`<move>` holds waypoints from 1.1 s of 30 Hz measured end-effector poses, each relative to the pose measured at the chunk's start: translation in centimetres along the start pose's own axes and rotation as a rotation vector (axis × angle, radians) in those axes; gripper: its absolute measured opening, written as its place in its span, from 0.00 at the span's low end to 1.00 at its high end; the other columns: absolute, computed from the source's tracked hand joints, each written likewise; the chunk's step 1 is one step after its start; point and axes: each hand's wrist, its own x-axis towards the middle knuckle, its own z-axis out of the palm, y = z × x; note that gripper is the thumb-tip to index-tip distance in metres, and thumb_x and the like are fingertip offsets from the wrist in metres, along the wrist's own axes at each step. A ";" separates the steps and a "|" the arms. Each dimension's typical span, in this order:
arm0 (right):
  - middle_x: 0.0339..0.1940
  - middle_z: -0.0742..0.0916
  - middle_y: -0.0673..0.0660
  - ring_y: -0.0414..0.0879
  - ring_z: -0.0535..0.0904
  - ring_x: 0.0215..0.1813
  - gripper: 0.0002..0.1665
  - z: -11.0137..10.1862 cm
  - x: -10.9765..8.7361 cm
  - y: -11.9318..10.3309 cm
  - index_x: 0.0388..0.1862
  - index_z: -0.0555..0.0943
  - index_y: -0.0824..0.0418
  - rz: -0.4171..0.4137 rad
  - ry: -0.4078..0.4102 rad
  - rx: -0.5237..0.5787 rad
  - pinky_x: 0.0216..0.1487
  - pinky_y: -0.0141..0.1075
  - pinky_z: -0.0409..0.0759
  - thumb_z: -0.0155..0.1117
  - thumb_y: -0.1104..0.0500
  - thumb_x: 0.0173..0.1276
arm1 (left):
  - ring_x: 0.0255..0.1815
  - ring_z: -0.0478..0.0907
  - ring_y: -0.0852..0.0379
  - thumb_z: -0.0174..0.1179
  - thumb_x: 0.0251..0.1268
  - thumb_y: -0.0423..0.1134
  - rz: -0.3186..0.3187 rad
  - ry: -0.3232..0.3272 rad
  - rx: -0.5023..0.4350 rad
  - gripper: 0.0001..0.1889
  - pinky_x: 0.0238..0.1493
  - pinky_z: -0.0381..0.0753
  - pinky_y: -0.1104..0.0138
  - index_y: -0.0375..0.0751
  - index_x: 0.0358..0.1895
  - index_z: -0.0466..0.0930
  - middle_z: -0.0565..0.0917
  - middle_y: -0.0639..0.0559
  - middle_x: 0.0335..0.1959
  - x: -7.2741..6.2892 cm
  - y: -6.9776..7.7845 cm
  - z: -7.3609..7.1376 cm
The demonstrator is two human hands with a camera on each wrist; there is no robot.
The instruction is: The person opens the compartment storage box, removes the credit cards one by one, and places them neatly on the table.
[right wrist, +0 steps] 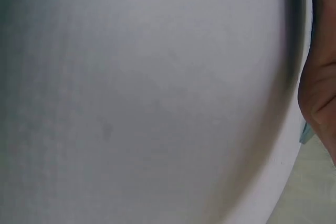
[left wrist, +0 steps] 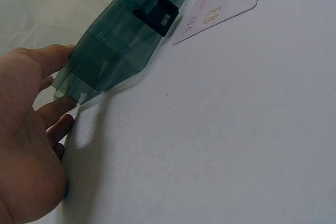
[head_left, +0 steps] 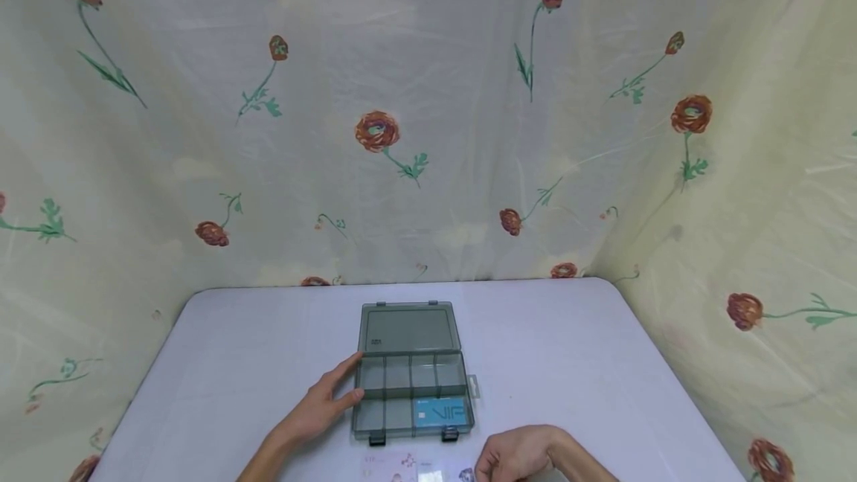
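A translucent grey-green compartment box (head_left: 411,393) lies on the table with its lid (head_left: 411,328) folded back. In its front right compartment is a blue card (head_left: 440,413) with VIP lettering. My left hand (head_left: 320,406) rests against the box's left side, thumb and fingers spread along the wall with the fingers fairly straight. My right hand (head_left: 515,454) is in front of the box, fingers bent down beside a card with a small cartoon figure (head_left: 465,474). Its fingertips are cut off by the frame, so I cannot tell whether they pinch a card.
A pink VIP card (head_left: 388,466) lies in front of the box, and a pale card (head_left: 431,471) sits beside it. White cloth covers the table (head_left: 569,363). Flowered curtains (head_left: 442,192) surround its back and sides.
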 end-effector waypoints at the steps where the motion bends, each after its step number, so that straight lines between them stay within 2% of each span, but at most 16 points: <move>1: 0.21 0.81 0.39 0.29 0.70 0.22 0.22 0.0 0.0 0.0 0.46 0.69 0.91 0.003 0.002 -0.011 0.23 0.21 0.70 0.59 0.71 0.61 | 0.81 0.46 0.35 0.60 0.73 0.51 0.000 -0.001 -0.004 0.36 0.75 0.44 0.34 0.56 0.80 0.56 0.57 0.45 0.81 0.0 0.0 0.0; 10: 0.23 0.83 0.40 0.29 0.71 0.22 0.20 0.0 0.1 0.0 0.46 0.74 0.90 -0.003 0.038 -0.035 0.23 0.22 0.70 0.61 0.71 0.63 | 0.81 0.46 0.35 0.60 0.72 0.52 -0.005 -0.002 -0.011 0.37 0.75 0.44 0.34 0.56 0.80 0.56 0.58 0.45 0.80 0.0 0.0 0.0; 17: 0.21 0.83 0.40 0.30 0.69 0.21 0.20 -0.2 0.2 -0.2 0.46 0.78 0.86 -0.035 0.078 -0.055 0.22 0.22 0.68 0.62 0.67 0.65 | 0.81 0.46 0.35 0.61 0.72 0.52 -0.017 0.003 -0.013 0.37 0.75 0.44 0.34 0.57 0.80 0.57 0.59 0.45 0.80 0.0 0.1 0.1; 28: 0.23 0.84 0.40 0.30 0.70 0.22 0.22 -0.5 0.0 -0.4 0.49 0.80 0.83 -0.054 0.104 -0.045 0.22 0.23 0.68 0.63 0.64 0.64 | 0.81 0.46 0.35 0.60 0.72 0.53 -0.009 0.000 -0.007 0.37 0.75 0.45 0.33 0.57 0.80 0.56 0.58 0.45 0.80 0.0 0.0 0.0; 33: 0.26 0.86 0.42 0.31 0.72 0.25 0.21 -0.7 -0.3 -0.6 0.50 0.81 0.81 -0.050 0.119 -0.037 0.24 0.22 0.72 0.62 0.64 0.64 | 0.81 0.46 0.35 0.60 0.72 0.53 -0.009 0.000 -0.008 0.37 0.75 0.45 0.33 0.57 0.80 0.56 0.58 0.46 0.80 0.0 0.0 0.0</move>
